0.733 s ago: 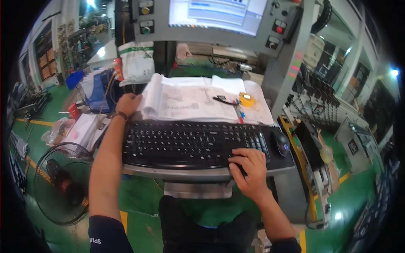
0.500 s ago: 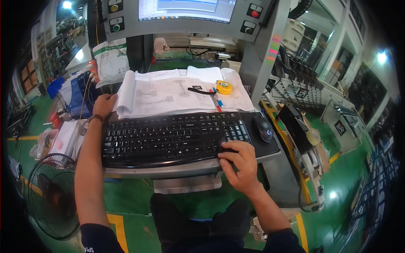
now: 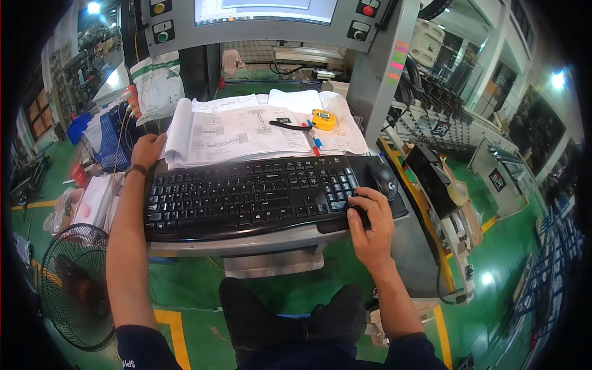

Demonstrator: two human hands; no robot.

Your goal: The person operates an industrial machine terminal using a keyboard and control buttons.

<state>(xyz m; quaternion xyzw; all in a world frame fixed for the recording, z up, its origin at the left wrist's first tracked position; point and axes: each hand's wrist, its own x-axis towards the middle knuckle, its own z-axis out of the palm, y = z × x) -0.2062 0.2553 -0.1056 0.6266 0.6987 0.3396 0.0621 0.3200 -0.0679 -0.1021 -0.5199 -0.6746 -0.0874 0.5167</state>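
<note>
Start nearest: find bare right hand [image 3: 374,235] at the lower right of the long black plastic keyboard [image 3: 216,203], palm down, with fingers loosely curled and grasping nothing. See fingertips [image 3: 361,201] at the lower right part of the black number pad [image 3: 339,180]; too fine to confirm any key pressed. Best to tap straight down, one key at a time, with the wrist loose. Watch for brushing the rounded black computer mouse [image 3: 383,179], just right of the keyboard and near the fingers.

Farther left, note bare left hand [image 3: 149,151] just beside the curled left edge of the white printed paper sheets [image 3: 222,126]. Impossible to say whether gripping paper or merely resting. Better to leave it there as a steady anchor, clear of the letter keys.

On the sheets, behind the keyboard, spot red and blue pens [image 3: 316,148] and a boxy yellow tape measure [image 3: 324,119] with a black strap [image 3: 288,125]. Avoid nudging these while reading off the paper.

Farthest, see grey metal control panel [image 3: 259,34] with lit screen [image 3: 265,13], cut off at the top. Worth glancing up there every few taps to catch slips early.
</note>
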